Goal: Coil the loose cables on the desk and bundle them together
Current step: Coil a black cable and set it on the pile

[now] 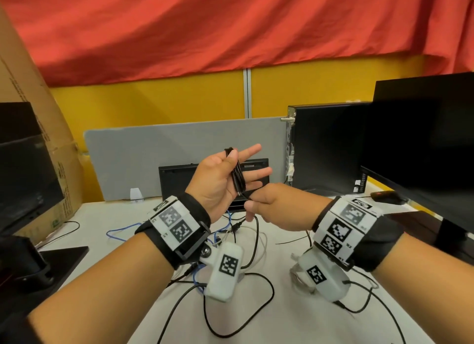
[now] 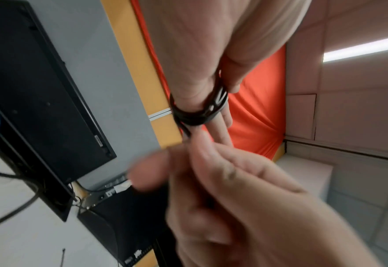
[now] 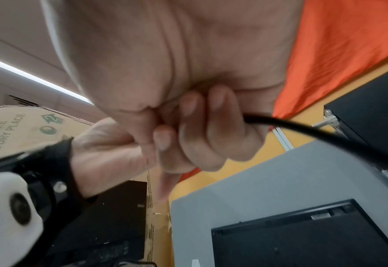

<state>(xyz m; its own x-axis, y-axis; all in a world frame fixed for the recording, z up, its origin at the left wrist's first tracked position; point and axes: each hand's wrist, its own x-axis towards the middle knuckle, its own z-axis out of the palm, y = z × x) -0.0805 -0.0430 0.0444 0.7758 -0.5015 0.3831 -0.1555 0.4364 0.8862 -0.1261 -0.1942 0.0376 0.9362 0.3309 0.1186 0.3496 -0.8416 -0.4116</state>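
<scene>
Nearest the head camera, both of my forearms reached forward over the desk (image 1: pixel 123 215), each wrist carrying a black strap with white marker blocks.

Left hand (image 1: pixel 218 182): raised above the desk, palm up. Its fingers (image 1: pixel 256 175) were extended and spread. Its thumb pressed a coiled black cable (image 1: pixel 237 174) against the palm, so this grip was closed on the coil. In the left wrist view the turns of the coil (image 2: pixel 199 110) circled the base of the fingers.

Right hand (image 1: pixel 277 205): just beside the left, slightly lower. Its fingers (image 3: pixel 211 130) were curled into a fist round the free length of the same black cable, which left the fist toward the right of the right wrist view. This grip was closed on the cable.

Remaining cables: a blue cable (image 1: pixel 120 234), a white cable (image 1: pixel 261 243) and further black cables (image 1: pixel 230 305) lay loose and overlapping on the desk below the wrists.

Surroundings: a black keyboard (image 1: pixel 179 179) leaned against a grey divider panel (image 1: pixel 143 161) at the back of the desk. A black computer case (image 1: pixel 325 148) and a monitor (image 1: pixel 423 133) stood to the right, with a mouse (image 1: pixel 384 196) near them. A cardboard box (image 1: pixel 38 112) stood at the left.
</scene>
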